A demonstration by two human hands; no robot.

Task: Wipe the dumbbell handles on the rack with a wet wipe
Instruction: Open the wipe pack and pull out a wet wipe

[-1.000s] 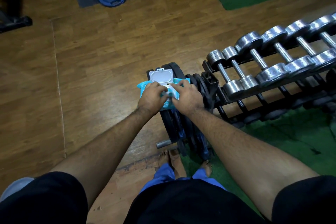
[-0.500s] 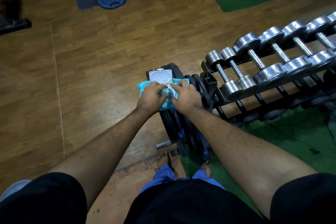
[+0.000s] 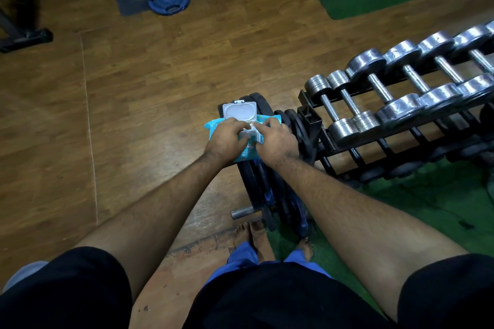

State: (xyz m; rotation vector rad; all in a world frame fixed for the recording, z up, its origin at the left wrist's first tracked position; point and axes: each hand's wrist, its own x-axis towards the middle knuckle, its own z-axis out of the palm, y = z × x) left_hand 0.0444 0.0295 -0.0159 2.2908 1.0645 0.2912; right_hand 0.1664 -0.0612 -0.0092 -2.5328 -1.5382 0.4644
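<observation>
Wipe pack [image 3: 242,136] atop upright weight plates [image 3: 263,189], dumbbell rack [image 3: 401,125] just right of them.

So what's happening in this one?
A person stands at a dumbbell rack in a gym, both hands on a blue wet-wipe pack that rests on a stack of weight plates. The pack's white lid is flipped open. The left hand holds the pack while the right hand works its fingers at the opening, apparently drawing out a wipe. The chrome dumbbells on the rack are untouched.
</observation>
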